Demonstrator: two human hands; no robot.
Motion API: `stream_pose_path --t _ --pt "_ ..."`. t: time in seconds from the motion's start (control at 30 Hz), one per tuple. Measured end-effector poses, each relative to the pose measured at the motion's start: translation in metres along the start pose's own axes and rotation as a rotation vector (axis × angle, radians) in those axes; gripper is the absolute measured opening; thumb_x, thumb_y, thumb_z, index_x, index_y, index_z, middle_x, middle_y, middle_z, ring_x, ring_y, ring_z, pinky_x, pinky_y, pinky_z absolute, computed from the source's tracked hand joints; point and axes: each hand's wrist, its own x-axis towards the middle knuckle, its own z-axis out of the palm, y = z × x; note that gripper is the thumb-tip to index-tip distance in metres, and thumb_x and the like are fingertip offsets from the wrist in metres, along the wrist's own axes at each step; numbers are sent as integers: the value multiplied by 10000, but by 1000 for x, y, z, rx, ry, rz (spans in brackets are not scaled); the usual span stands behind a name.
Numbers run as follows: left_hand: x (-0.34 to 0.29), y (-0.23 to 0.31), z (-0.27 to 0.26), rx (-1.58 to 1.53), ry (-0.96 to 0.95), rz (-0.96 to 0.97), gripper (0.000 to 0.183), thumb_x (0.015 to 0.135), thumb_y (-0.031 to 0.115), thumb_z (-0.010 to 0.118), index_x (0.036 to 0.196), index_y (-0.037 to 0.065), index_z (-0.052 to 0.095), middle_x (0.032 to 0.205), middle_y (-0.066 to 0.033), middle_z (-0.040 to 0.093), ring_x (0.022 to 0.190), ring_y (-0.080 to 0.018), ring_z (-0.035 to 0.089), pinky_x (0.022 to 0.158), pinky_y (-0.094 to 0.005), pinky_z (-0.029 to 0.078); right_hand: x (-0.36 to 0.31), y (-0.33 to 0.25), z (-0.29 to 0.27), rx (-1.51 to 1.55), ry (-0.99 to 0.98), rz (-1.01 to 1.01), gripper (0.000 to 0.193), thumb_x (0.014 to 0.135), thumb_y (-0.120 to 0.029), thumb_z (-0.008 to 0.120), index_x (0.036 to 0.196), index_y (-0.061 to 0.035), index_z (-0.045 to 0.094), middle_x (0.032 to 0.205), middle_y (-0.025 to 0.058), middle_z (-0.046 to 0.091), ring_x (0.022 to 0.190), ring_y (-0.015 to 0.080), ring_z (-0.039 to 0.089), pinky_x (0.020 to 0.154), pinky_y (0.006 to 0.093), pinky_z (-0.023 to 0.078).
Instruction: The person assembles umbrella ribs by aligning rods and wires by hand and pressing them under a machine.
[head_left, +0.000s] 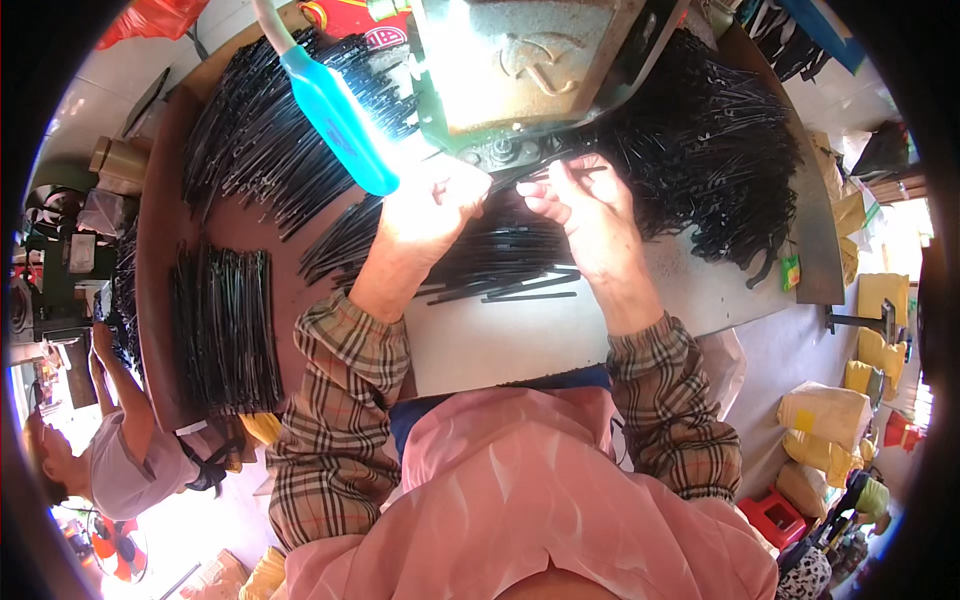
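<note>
Both of my hands are raised in front of the worn metal machine (530, 70), just below its round fitting (503, 148). My left hand (432, 200) is closed, its fingers curled in bright glare; what they hold is hidden. My right hand (590, 205) pinches a thin black rod (597, 169) between thumb and fingers. Beneath the hands a loose pile of thin black rods (500, 245) lies across the table, a few resting on the pale sheet (490, 345) nearest me. A blue lamp (340, 115) shines beside my left hand.
More black rods lie in a heap (290, 130) at the far left and a neat bundle (222, 330) at the near left. A large tangled heap (710, 150) covers the right side. A co-worker (140, 450) sits at the left; sacks (825, 415) and a red stool (772, 518) stand at the right.
</note>
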Motion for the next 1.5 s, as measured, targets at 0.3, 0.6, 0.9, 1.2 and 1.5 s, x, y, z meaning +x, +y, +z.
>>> stream_pose_path --t 0.3,0.6,0.9,1.2,1.5 --pt "11 -1 -6 259 -45 101 70 815 -5 649 879 -33 649 758 -39 620 692 -105 576 659 -237 477 13 6 6 119 60 -6 204 917 -59 609 985 17 433 892 180 614 805 274 693 706 333 605" --pt "24 -6 -14 58 -118 124 179 801 66 662 943 -42 673 816 -50 655 706 -101 581 669 -229 479 21 5 14 152 115 -42 172 913 -43 609 971 29 464 908 190 628 811 276 691 738 351 601" --pt "46 -14 -4 -9 30 347 100 826 78 707 833 -18 681 651 0 594 562 -63 505 502 -203 410 32 7 12 165 80 -124 136 920 -22 583 980 33 474 930 198 643 831 281 694 750 352 597" --pt "45 -14 -9 -66 -106 169 175 824 97 663 956 -16 679 744 -15 622 640 -79 551 608 -219 446 33 9 9 166 111 -112 113 917 -18 584 967 39 500 923 186 641 815 275 696 732 342 602" --pt "49 8 -21 -89 -244 22 280 778 221 721 956 14 662 739 -5 592 620 -55 515 512 -183 382 30 12 9 115 112 -146 146 921 -52 598 980 40 501 906 185 637 792 270 698 702 334 605"
